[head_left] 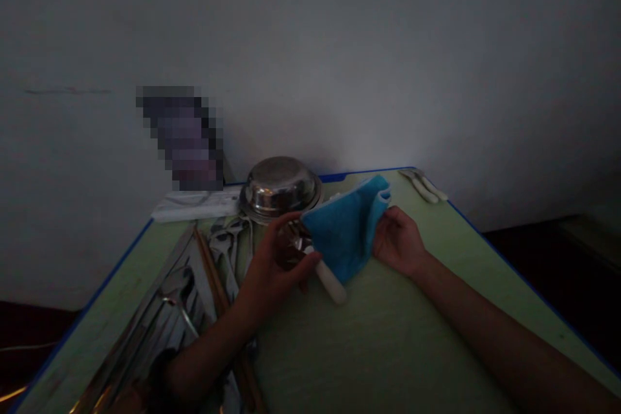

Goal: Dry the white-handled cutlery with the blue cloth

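My left hand [274, 265] is closed around a white-handled fork [332, 281]; its metal head lies partly hidden among my fingers and the handle points down to the right. In my right hand [400, 242] is a blue cloth [339, 229], pinched by its right side. The cloth hangs between both hands, its left edge close to the fork's head. Beyond my left hand an upside-down metal bowl [281, 187] rests on the table.
Several metal spoons [222, 242], wooden chopsticks [213, 272] and other long utensils lie along the left of the green table [388, 343]. White-handled cutlery [427, 187] is at the far right corner. A blurred upright object [187, 142] stands at the back left, against the wall.
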`<state>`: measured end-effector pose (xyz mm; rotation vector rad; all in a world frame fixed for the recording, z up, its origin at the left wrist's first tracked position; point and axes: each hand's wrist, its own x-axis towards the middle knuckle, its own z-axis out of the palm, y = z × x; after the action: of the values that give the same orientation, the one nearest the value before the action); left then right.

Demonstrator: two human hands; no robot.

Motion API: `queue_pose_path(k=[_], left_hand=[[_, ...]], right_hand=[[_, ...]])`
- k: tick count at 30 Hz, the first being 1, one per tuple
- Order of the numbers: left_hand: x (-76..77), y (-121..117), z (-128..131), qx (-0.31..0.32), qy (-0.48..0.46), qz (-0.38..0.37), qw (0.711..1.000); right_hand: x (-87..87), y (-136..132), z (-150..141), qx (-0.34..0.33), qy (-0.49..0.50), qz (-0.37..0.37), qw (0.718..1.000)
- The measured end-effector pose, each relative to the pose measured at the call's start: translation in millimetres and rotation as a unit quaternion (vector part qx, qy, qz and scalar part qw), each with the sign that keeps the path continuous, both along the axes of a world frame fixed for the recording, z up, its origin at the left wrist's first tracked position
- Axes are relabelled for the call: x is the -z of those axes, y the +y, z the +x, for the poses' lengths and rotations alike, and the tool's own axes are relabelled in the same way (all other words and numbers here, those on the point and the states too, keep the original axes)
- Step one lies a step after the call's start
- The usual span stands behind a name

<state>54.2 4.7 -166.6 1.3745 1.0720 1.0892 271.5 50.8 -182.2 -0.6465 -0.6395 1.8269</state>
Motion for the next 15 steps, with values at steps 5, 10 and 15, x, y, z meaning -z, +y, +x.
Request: queue_pose_path(k=[5,10,15], left_hand=[[-1.2,0.8,-0.1,-0.047,0.069,0.03,0.996],[-1.5,1.7,2.1,-0.059,0.073,0.032,0.995],[-1.8,0.3,2.6,-0.059,0.072,0.032,0.995]], right_hand=[[1.1,-4.2,-1.4,0.01,-0.035,0.015,0.999],[7.9,-6.6,4.8,-0.017,-0.121,0.055,0.991],[9.2,-7.0,8.8,-0.072,-0.207,0.13,0.967]])
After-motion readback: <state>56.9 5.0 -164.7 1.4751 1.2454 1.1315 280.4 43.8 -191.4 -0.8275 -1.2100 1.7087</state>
